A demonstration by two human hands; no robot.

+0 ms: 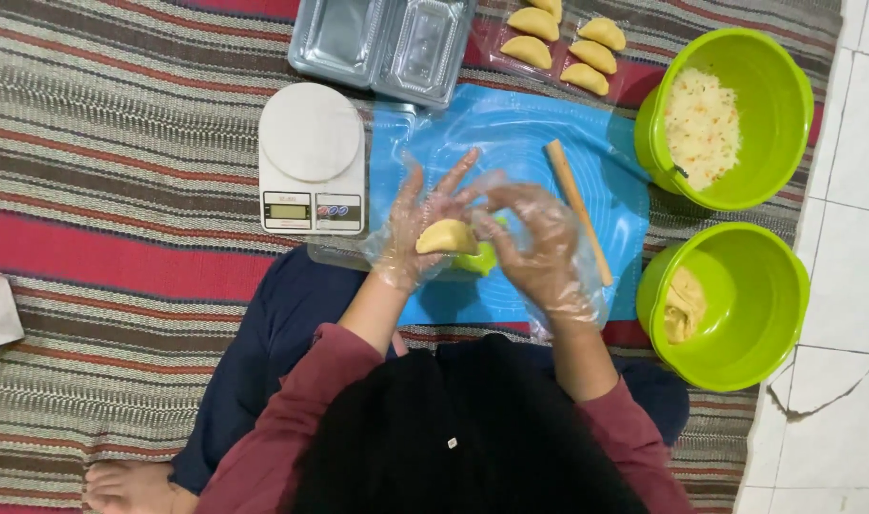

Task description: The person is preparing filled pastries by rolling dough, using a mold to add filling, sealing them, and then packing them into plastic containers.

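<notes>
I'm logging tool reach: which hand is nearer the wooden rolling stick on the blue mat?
Right. The right hand sits just beside the wooden rolling stick, nearly touching it. The left hand, cradling the folded dough piece, is farther off, beyond the right hand.

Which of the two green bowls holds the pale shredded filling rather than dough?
The upper green bowl, farther from the person, beside the tray of folded pastries. It holds loose whitish shreds; the lower green bowl holds a smooth yellowish lump of dough.
</notes>
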